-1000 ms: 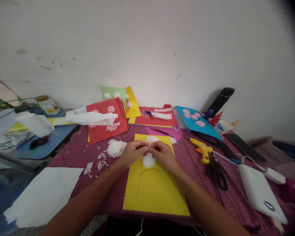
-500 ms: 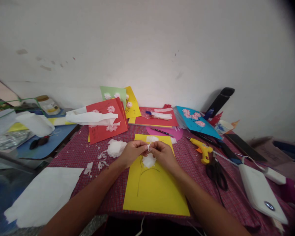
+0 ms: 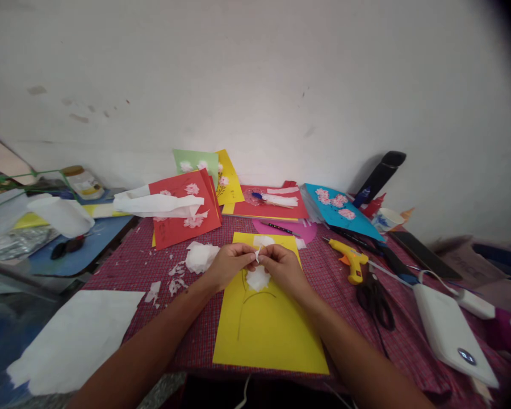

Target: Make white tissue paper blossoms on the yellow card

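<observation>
My left hand (image 3: 234,262) and my right hand (image 3: 283,268) meet over the upper part of a yellow sheet of paper (image 3: 276,335). Fingertips of both hands pinch a small twisted piece of white tissue paper (image 3: 258,254) between them. Just below the fingers, a white tissue piece (image 3: 259,279) lies on the yellow sheet, and another shows behind them near its top edge. Thin dark curved lines are drawn on the sheet. Left of my left hand sits a crumpled wad of white tissue (image 3: 201,257) on the checked cloth.
A yellow glue gun (image 3: 350,258), black scissors (image 3: 377,301) and a white power bank (image 3: 453,329) lie to the right. Red cards (image 3: 185,227) with tissue flowers and a blue card (image 3: 344,213) stand behind. Torn tissue scraps (image 3: 177,284) and a white sheet (image 3: 79,335) are left.
</observation>
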{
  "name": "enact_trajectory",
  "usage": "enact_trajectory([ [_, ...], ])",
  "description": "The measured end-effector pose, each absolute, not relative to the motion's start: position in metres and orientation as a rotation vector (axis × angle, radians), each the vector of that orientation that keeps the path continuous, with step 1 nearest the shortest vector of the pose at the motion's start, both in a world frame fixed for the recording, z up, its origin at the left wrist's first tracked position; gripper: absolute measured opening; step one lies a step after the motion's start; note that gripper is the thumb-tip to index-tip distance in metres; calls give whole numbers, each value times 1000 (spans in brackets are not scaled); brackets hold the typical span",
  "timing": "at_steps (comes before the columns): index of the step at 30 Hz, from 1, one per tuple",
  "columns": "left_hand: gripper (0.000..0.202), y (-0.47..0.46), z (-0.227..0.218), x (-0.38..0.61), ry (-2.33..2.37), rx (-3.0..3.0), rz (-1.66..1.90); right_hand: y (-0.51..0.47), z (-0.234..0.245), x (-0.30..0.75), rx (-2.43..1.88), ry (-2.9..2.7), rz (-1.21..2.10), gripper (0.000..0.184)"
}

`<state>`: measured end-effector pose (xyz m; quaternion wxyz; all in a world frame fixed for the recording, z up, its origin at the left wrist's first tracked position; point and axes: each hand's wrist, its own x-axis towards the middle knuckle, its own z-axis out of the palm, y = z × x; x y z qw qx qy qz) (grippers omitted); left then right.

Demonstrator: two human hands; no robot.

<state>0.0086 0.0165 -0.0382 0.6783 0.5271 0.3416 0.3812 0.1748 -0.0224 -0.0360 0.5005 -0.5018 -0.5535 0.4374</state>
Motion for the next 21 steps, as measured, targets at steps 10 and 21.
enact_trajectory([
  [10,16,14,-32,10,832,1210,853,-22,-39,175,-1215,-1390,1016,8],
  [21,13,14,-34,9,904,1424,898,-24,-37,174,-1214,-1454,953,11],
])
